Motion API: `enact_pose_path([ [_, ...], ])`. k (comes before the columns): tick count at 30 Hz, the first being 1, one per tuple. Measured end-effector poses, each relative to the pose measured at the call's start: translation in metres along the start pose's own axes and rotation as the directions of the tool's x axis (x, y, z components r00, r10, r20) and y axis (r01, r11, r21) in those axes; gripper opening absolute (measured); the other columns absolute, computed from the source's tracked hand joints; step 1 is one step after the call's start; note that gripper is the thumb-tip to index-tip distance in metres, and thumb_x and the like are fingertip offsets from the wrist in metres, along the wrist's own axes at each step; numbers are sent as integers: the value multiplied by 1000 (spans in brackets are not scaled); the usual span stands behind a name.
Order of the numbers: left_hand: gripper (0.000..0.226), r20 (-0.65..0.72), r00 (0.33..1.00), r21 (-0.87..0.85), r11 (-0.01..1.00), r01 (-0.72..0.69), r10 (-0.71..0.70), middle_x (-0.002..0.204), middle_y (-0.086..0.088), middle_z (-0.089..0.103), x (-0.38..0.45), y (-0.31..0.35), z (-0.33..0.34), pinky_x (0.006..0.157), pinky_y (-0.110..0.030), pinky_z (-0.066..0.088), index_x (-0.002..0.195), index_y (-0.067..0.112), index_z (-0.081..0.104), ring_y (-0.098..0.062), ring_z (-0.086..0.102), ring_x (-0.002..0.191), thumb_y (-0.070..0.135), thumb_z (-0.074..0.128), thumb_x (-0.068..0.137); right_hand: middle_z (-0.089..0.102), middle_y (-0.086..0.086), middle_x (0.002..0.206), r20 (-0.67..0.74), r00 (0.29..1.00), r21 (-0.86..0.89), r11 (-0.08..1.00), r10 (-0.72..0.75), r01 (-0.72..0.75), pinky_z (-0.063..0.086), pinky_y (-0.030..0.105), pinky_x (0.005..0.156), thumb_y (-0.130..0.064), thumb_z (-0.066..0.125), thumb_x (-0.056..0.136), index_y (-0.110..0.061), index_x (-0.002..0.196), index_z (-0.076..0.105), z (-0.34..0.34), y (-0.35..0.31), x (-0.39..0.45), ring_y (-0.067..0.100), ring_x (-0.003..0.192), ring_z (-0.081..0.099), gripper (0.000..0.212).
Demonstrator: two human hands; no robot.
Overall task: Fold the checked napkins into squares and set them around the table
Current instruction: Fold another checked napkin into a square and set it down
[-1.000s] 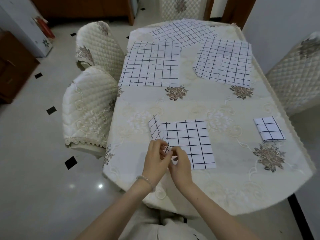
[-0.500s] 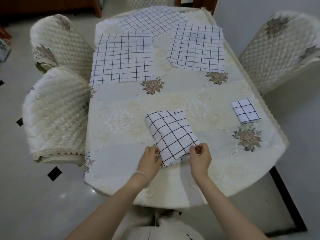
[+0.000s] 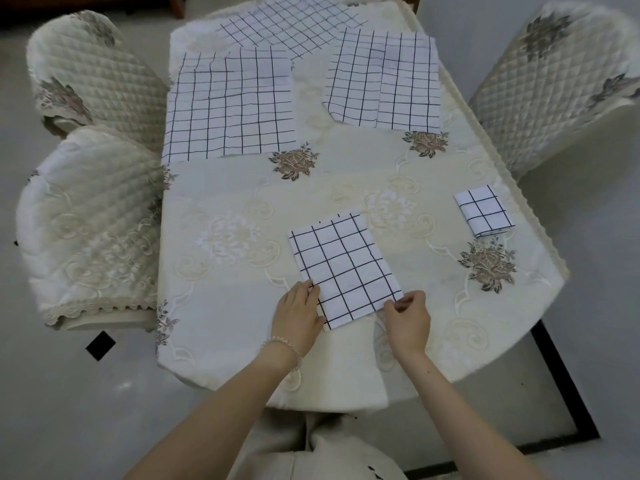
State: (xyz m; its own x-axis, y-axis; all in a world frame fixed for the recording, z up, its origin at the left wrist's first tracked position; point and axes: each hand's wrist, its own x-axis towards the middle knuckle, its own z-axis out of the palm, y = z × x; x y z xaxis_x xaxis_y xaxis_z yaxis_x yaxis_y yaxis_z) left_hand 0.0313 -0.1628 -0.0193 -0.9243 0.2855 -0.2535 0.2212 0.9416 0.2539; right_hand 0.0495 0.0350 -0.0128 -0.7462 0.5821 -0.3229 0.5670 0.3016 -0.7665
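Note:
A white napkin with black checks [image 3: 343,268] lies folded into a narrow rectangle near the table's front edge, slightly skewed. My left hand [image 3: 299,310] pinches its near left corner. My right hand [image 3: 407,315] pinches its near right corner. A small folded square napkin [image 3: 485,209] sits by the right edge. Three unfolded checked napkins lie flat farther back: one at the left [image 3: 230,102], one at the right [image 3: 384,81], one at the far end [image 3: 294,24].
The table [image 3: 221,209] wears a cream embroidered cloth with brown flower motifs. Quilted chairs stand close on the left [image 3: 90,223], far left [image 3: 93,74] and right [image 3: 557,81]. The floor is pale tile with black insets.
The napkin's left flap has been folded over, making it narrower. My hands have moved apart from its left edge to its two near corners. My view shifted forward and down.

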Motion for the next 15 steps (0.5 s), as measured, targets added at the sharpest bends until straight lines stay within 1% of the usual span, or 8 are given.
enact_pose_path([
  [3,60,-2,1000,-16,1000,15,-15,151,-7,28,-2,-1,2,112,-34,26,143,12,31,-23,24,140,35,53,91,58,0,71,-1,999,-26,999,-46,46,37,22,52,-10,61,86,-7,90,45,1,1,4,14,63,54,16],
  [7,66,3,999,-24,999,43,-43,155,-4,19,-3,-2,4,116,-32,18,147,11,21,-19,15,144,39,48,94,58,3,74,-16,997,-60,996,-73,72,34,24,52,-10,61,85,-9,89,44,3,-1,6,24,69,56,17],
  [8,67,7,999,-25,999,41,-41,155,-4,19,-3,-2,4,116,-32,16,148,11,20,-20,14,144,39,48,94,57,4,77,-54,992,-90,990,-117,112,33,25,53,-9,61,84,-9,90,44,5,-3,6,25,72,55,18],
  [10,68,11,999,-32,999,41,-40,156,-6,18,-1,-1,1,117,-33,14,148,10,20,-21,13,144,39,49,93,54,8,87,-110,932,-224,922,-346,316,34,26,63,-7,62,82,-5,94,49,14,-9,4,26,82,49,17],
  [11,68,6,999,-33,999,41,-40,156,-7,17,0,0,-1,117,-35,13,148,10,21,-23,13,145,39,48,93,55,11,94,-75,883,-282,859,-463,427,37,27,73,-8,61,84,-3,99,52,23,-12,2,27,89,48,18],
  [12,67,-2,999,-18,999,32,-32,156,-8,19,2,2,-3,117,-37,15,147,8,23,-25,15,145,40,45,93,56,12,102,-5,841,-312,800,-540,512,40,30,82,-12,58,86,-1,106,54,35,-17,-2,27,98,48,23],
  [14,62,12,1000,70,997,12,-13,150,-13,32,7,5,-5,113,-42,26,141,4,37,-29,30,139,38,34,90,57,13,123,176,777,-328,708,-605,625,39,36,100,-24,46,92,-2,123,53,61,-26,-8,27,119,48,39],
  [15,62,27,1000,109,994,10,-13,145,-16,40,9,6,-4,110,-43,31,138,3,44,-30,38,135,36,29,88,54,13,132,261,742,-343,659,-618,670,33,37,108,-28,40,95,-3,131,50,74,-29,-9,27,129,44,45],
])
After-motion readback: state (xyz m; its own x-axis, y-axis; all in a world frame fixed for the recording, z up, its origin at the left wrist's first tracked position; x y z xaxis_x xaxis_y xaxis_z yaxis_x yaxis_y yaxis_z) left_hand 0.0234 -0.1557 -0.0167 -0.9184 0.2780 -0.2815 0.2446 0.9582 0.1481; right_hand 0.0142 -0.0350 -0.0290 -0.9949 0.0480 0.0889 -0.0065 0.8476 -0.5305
